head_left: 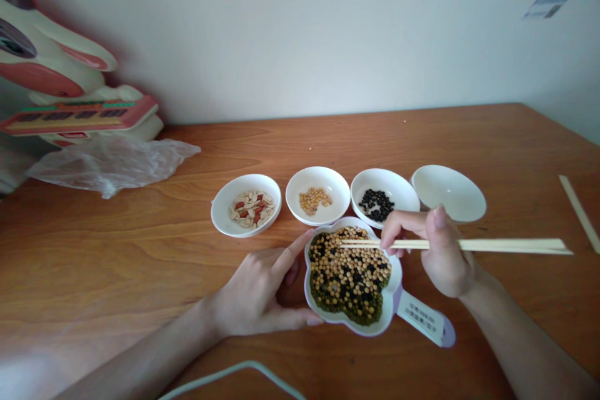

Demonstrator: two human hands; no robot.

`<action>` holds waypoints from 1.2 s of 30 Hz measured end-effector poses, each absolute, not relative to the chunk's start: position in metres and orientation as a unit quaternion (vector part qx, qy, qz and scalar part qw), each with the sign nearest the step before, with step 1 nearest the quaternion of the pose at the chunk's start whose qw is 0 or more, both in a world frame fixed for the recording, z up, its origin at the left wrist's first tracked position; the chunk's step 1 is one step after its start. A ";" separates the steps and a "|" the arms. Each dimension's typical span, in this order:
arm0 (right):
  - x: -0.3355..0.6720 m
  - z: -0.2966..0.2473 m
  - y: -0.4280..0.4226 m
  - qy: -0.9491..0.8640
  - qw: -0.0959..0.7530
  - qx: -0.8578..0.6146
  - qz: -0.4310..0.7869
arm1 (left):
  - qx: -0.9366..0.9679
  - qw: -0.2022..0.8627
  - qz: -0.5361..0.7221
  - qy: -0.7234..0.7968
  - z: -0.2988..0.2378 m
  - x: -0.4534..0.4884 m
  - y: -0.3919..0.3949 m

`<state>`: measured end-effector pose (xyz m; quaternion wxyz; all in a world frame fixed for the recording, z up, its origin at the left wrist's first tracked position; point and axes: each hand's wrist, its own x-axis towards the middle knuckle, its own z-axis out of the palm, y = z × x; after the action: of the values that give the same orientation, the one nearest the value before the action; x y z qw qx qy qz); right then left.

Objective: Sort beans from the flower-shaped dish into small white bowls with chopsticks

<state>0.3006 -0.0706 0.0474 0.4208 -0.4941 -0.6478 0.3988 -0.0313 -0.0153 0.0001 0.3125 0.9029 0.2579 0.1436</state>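
A flower-shaped white dish (392, 275) of mixed yellow, black and green beans sits near the table's front. My left hand (262, 290) cups its left rim, index finger and thumb against the edge. My right hand (434, 250) is closed on a pair of wooden chopsticks (510, 245), held level with the tips over the top of the bean pile. Behind the dish stands a row of small white bowls: one with peanuts and pale seeds (246, 205), one with yellow beans (317, 195), one with black beans (384, 195), one empty (449, 192).
The wooden table (140, 250) runs back to a pale wall. A crumpled clear plastic bag (112, 162) and a pink-and-white toy (60, 94) sit at the far left. A paper chopstick sleeve (580, 212) lies at the right edge. A pale cable (234, 372) curves along the front.
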 end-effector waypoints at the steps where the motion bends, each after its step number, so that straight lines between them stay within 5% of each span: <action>1: 0.301 0.047 -0.071 -0.645 0.421 -0.495 0.403 | 0.903 0.313 0.143 0.258 0.000 -0.031 -0.015; 36: 0.294 0.048 -0.069 -0.663 0.436 -0.501 0.345 | 0.900 0.320 0.139 0.260 0.001 -0.031 -0.016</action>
<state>0.2938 -0.0690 0.0481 0.4365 -0.5006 -0.6632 0.3450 -0.0308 -0.0157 0.0006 0.3200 0.9004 0.2597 0.1394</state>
